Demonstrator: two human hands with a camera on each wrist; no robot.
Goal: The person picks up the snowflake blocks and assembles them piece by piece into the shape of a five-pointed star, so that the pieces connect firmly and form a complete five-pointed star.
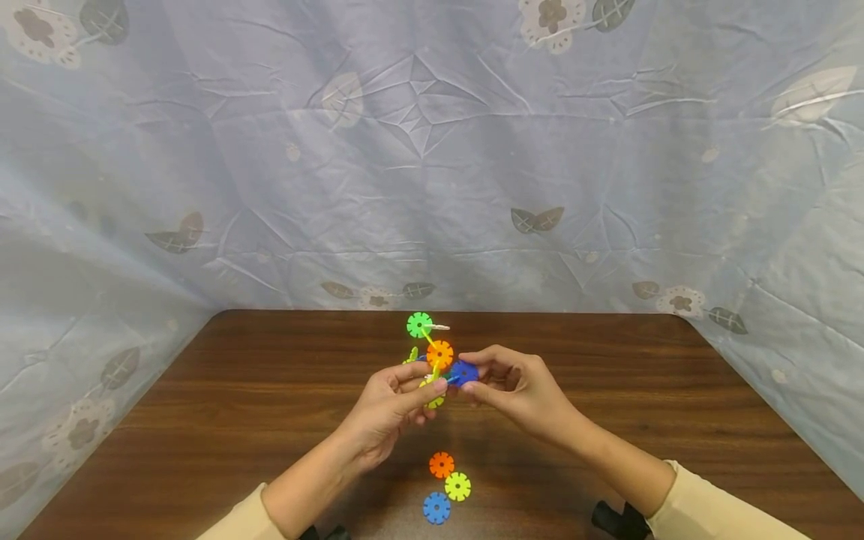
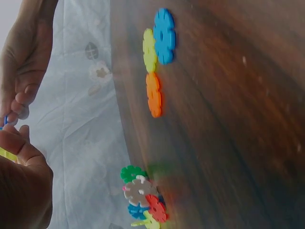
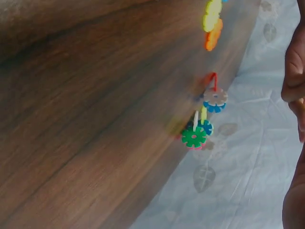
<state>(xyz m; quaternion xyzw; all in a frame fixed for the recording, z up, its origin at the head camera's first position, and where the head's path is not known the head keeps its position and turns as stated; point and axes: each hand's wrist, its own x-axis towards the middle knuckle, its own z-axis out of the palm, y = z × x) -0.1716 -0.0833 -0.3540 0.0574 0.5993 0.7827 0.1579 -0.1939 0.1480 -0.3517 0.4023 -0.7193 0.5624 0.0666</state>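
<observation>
In the head view my left hand (image 1: 388,409) holds a joined cluster of notched plastic discs. A yellow disc (image 1: 435,397) shows by its fingers, with an orange disc (image 1: 440,354) and a green disc (image 1: 419,325) standing higher. My right hand (image 1: 529,390) pinches a dark blue disc (image 1: 464,373) between thumb and fingers, right beside the cluster. Whether the blue disc is slotted into it, I cannot tell. Both hands appear at the left of the left wrist view, where a bit of yellow disc (image 2: 7,154) shows by the lower hand.
Three loose discs lie on the brown wooden table (image 1: 270,397) nearer me: orange (image 1: 442,465), yellow (image 1: 457,487) and blue (image 1: 436,508). Farther off, the wrist views show joined discs, including a grey disc (image 2: 139,192) and a green disc (image 3: 194,137). Patterned cloth (image 1: 432,187) surrounds the table.
</observation>
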